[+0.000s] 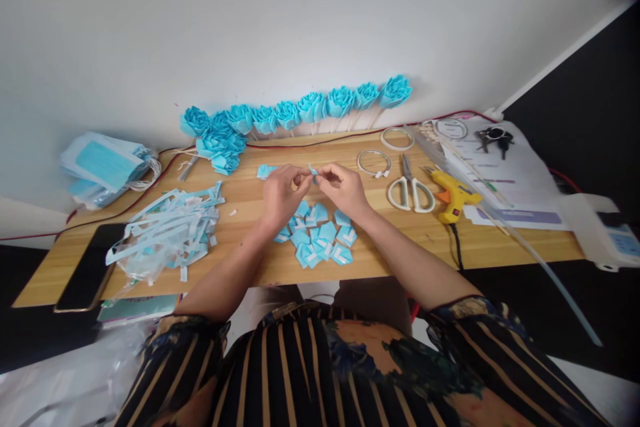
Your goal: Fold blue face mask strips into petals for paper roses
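Between the fingertips of both hands is a small piece of light blue material (313,171), mostly covered by the fingers. My left hand (286,192) pinches it from the left, and my right hand (345,188) pinches it from the right. Just below the hands, folded blue pieces (320,240) with white strips on some lie in a loose group on the table. Behind my left hand lies a flat blue piece (266,171).
Blue flowers (311,107) on sticks lean along the wall. At left are face masks (107,163), cut strips (175,227) and a phone (90,267). Tape rolls (374,161), scissors (411,190), a yellow glue gun (454,195), keys (495,137) and papers (520,177) lie at right.
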The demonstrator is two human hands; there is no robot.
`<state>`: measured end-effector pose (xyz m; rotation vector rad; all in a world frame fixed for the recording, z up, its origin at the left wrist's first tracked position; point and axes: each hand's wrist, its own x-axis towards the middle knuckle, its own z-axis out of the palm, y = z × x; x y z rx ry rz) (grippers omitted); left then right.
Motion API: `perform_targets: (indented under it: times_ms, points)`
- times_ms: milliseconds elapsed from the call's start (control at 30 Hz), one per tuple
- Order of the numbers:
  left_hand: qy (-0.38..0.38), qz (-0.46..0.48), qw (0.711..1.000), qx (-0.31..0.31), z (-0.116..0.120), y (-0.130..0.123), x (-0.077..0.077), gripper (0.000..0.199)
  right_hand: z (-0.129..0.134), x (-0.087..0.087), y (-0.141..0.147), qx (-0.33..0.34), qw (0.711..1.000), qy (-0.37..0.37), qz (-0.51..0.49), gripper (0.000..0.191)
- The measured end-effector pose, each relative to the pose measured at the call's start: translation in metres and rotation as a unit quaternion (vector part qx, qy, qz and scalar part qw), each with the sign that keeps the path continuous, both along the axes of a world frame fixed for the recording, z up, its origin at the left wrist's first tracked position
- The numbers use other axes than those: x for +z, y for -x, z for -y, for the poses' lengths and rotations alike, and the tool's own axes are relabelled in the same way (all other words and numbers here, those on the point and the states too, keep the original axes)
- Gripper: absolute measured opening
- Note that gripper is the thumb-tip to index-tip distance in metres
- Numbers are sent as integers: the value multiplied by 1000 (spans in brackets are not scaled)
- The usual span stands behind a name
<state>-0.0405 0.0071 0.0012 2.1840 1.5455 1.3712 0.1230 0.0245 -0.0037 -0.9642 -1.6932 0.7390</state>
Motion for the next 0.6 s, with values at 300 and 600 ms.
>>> perform_targets:
  times_ms: [300,600]
  points:
    - [6,3,1000,-2,1,-2,2,12,4,3,0,-6,998,-29,47,7]
    - [24,14,1000,-7,4,-5,4,11,3,1,0,-3,998,-32,49,7]
